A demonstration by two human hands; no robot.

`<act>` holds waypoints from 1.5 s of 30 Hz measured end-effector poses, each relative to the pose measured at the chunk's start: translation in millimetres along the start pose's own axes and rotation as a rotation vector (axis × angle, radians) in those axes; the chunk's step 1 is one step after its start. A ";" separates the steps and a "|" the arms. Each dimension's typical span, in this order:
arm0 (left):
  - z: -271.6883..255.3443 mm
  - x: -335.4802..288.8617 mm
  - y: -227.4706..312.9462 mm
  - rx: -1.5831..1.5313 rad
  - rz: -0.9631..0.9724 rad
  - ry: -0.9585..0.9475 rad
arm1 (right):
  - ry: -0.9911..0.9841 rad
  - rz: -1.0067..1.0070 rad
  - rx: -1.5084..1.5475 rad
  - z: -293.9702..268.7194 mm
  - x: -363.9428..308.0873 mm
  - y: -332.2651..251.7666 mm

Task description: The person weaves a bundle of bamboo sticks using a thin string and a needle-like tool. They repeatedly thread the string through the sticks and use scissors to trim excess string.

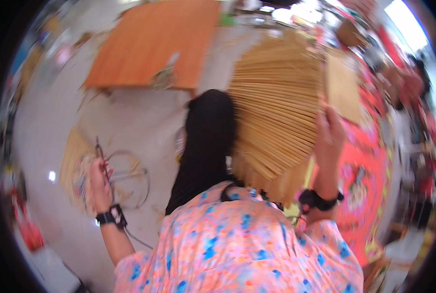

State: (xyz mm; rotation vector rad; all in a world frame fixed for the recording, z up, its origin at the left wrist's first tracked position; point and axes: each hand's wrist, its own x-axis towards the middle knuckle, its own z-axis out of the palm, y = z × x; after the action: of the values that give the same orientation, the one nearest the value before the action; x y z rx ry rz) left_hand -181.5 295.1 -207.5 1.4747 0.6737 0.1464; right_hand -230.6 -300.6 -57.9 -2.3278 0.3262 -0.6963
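- The pleated tan fan [279,102] stands spread just right of the black-clad leg [203,141], its right edge in the right hand [331,129].
- The right fingers are closed in on that edge; a light, steady pinch seems best, as the dry-looking strips could split or crease.
- The left hand [100,185] has its fingers curled round a thin dark tool [99,149], well apart from the fan; blur hides what kind it is.
- Handling along the folds, not across them, should keep the pleats even; the tool's tip is safest kept clear of the leg.
- Supporting the fan's lower part would likely stop it sagging from 1 gripped edge.
- Counted: 2 hands, 1 fan, 1 thin tool, 2 dark wrist bands [111,216].
- Also 1 wire ring [135,172] near the left hand, 1 orange low table [159,44] ahead, 1 flat tan panel [344,90] and 1 red patterned mat [357,156] at right.
- The pleats are too blurred to count.
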 end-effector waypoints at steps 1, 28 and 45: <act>1.8 11.9 5.5 -0.062 -0.040 -0.224 | 0.016 0.010 0.086 5.8 1.8 -6.4; 366.7 -215.2 33.2 0.109 1.203 -0.917 | -0.024 -0.039 0.209 10.2 6.0 -8.4; 351.6 -215.6 43.6 0.107 1.234 -0.954 | -0.015 -0.061 0.065 9.3 -4.0 -31.8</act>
State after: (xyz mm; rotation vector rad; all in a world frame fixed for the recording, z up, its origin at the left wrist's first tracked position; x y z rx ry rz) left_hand -167.3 -108.5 -112.9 1.6483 -1.0532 0.3089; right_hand -227.4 -270.4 -44.0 -2.2883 0.2231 -0.7087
